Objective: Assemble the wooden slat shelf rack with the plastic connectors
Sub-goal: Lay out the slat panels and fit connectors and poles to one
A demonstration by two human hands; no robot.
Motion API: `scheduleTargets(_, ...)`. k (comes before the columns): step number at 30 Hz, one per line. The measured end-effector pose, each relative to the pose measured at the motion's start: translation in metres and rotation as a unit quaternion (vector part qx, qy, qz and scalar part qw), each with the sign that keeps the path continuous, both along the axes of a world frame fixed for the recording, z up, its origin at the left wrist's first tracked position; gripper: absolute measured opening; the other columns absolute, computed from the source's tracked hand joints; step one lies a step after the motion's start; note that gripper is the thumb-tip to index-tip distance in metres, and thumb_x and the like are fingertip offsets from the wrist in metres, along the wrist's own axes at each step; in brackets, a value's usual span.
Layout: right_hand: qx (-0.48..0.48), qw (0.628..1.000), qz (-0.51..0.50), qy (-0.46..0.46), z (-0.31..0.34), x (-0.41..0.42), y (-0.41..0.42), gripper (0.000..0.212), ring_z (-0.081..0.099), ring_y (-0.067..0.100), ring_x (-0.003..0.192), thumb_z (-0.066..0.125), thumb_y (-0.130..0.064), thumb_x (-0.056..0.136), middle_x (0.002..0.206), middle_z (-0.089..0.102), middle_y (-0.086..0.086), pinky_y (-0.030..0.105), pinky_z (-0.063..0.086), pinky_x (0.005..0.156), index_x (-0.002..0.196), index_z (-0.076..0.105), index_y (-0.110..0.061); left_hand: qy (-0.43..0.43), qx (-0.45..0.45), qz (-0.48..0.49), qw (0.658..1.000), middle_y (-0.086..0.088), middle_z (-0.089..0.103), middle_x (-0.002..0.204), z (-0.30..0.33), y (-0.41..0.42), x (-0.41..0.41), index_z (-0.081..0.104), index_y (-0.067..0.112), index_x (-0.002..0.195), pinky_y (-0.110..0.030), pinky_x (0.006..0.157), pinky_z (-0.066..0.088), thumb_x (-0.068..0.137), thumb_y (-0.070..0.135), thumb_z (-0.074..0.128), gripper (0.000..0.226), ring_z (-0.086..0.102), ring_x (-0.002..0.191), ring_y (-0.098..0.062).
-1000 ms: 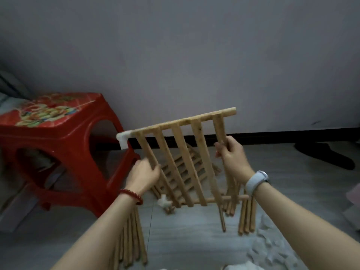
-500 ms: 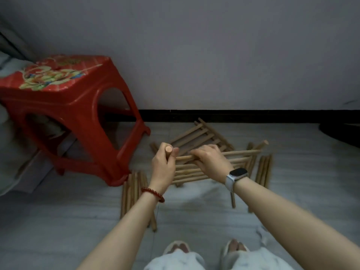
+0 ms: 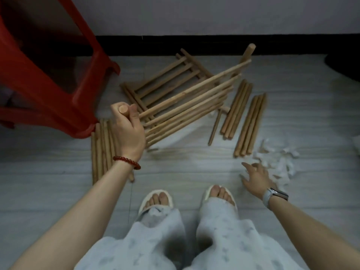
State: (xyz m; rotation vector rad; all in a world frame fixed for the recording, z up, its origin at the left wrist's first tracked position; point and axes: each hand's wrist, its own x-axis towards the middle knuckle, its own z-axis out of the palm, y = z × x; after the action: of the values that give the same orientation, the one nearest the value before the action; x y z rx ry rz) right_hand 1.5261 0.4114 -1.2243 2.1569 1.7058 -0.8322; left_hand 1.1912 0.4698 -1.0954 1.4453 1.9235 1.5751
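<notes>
Seemingly light and rigid, a slatted wooden panel [image 3: 187,106] stands on edge on the grey floor [image 3: 175,172], steadied by a person's left hand [image 3: 127,131], whose fingers are curled tight around the round end of one of its rails. By the look of it, that rail is the sound place to take hold: the thin slats running between the rails would likely flex or work loose if gripped alone, and the bare, smooth pale wood may slip in a loose grasp. The right hand [image 3: 255,177], fingers spread apart and holding nothing, stretches low toward a scatter of white plastic connectors [image 3: 276,162] on the floor to the person's right; the hand is blurred, so whether it touches any of them cannot be told. A second slatted panel [image 3: 165,76] lies flat behind the held one, near the foot of a red plastic stool [image 3: 48,84]. Loose round rods lie in bundles: one bundle [image 3: 101,145] under the left wrist, two more [image 3: 243,114] between the panel and the connectors. The panel in hand shows no connector on the visible rail end, which suggests the corner fittings are yet to go on.
</notes>
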Motion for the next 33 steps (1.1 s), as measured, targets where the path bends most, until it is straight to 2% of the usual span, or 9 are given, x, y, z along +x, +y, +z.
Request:
scheduleTargets(7,0.017,0.997,0.034,-0.071,-0.027,-0.009,0.002,0.030,0.035,0.035,0.116,0.037,-0.007,0.096,0.130,0.034,0.014,0.040,0.045,0.084,0.124,0.048,-0.007,0.028,0.018,-0.010,0.999,-0.012,0.048,0.082,-0.013,0.004,0.001,0.030,0.036,0.086,-0.035,0.066,0.041,0.095,0.036,0.036,0.010,0.050,0.071,-0.029)
scheduleTargets(9,0.035,0.996,0.035,-0.075,-0.024,-0.010,0.008,0.028,0.038,0.033,0.116,0.038,-0.004,0.095,0.128,0.037,0.014,0.037,0.043,0.083,0.119,0.051,-0.005,0.025,0.011,-0.012,1.000,-0.012,0.048,0.082,-0.011,0.004,0.001,0.030,0.035,0.086,-0.028,0.066,0.041,0.096,0.032,0.038,0.013,0.051,0.071,-0.027)
scheduleTargets(14,0.100,0.993,-0.067,0.006,-0.007,-0.009,0.011,0.030,0.053,0.039,0.100,0.042,0.005,0.089,0.127,0.044,0.018,0.033,0.041,0.078,0.113,0.059,-0.002,-0.001,-0.025,-0.041,0.999,0.008,0.037,0.072,0.007,0.000,0.005,0.033,0.019,0.088,-0.004,0.056,0.036,0.098,0.005,0.039,0.018,0.048,0.060,0.013)
scheduleTargets(18,0.178,0.964,-0.156,0.121,0.025,-0.015,0.019,0.021,0.056,0.038,0.097,0.045,0.004,0.090,0.109,0.055,0.016,0.032,0.042,0.077,0.105,0.060,0.003,0.000,-0.085,-0.063,0.994,0.006,0.037,0.070,0.016,-0.007,0.004,0.033,0.006,0.094,-0.007,0.051,0.036,0.098,0.006,0.038,0.006,0.043,0.056,-0.001)
scheduleTargets(20,0.188,0.901,-0.273,0.280,0.053,-0.029,0.028,0.018,0.059,0.032,0.088,0.050,0.003,0.090,0.092,0.056,0.011,0.032,0.047,0.070,0.107,0.058,0.001,-0.019,-0.102,-0.085,0.991,0.005,0.038,0.070,0.019,-0.008,0.000,0.033,0.007,0.095,-0.013,0.052,0.033,0.099,0.009,0.037,0.006,0.038,0.058,-0.007)
scheduleTargets(22,0.135,0.784,-0.369,0.481,0.087,-0.052,0.040,0.016,0.057,0.023,0.073,0.051,0.004,0.091,0.083,0.055,0.010,0.024,0.051,0.057,0.105,0.057,0.000,-0.037,-0.121,-0.119,0.985,0.004,0.039,0.072,0.018,-0.007,-0.004,0.033,0.008,0.096,-0.025,0.057,0.034,0.100,0.011,0.036,0.005,0.038,0.060,-0.009)
scheduleTargets(27,-0.004,0.608,-0.296,0.737,0.179,-0.127,0.067,0.024,0.063,0.020,0.076,0.050,0.006,0.080,0.094,0.063,0.014,0.023,0.055,0.063,0.101,0.058,-0.003,-0.066,-0.181,-0.208,0.959,-0.004,0.054,0.086,0.018,-0.004,-0.023,0.044,0.013,0.099,-0.025,0.068,0.040,0.100,0.019,0.036,0.010,0.051,0.078,-0.015)
scheduleTargets(30,-0.023,0.624,-0.207,0.753,0.210,-0.167,0.081,0.035,0.063,0.022,0.086,0.049,0.011,0.081,0.103,0.064,0.014,0.023,0.055,0.068,0.112,0.057,-0.003,-0.115,-0.197,-0.242,0.943,-0.002,0.062,0.101,0.022,-0.004,-0.032,0.058,0.017,0.099,-0.007,0.074,0.043,0.098,0.017,0.044,0.014,0.057,0.095,-0.010)
scheduleTargets(33,0.017,0.709,-0.090,0.700,0.225,-0.196,0.091,0.035,0.064,0.017,0.093,0.047,0.009,0.089,0.114,0.060,0.012,0.025,0.055,0.078,0.114,0.058,-0.013,-0.163,-0.189,-0.257,0.934,-0.001,0.065,0.099,0.029,-0.004,-0.036,0.061,0.023,0.093,-0.006,0.074,0.044,0.095,0.012,0.051,0.015,0.058,0.091,-0.004)
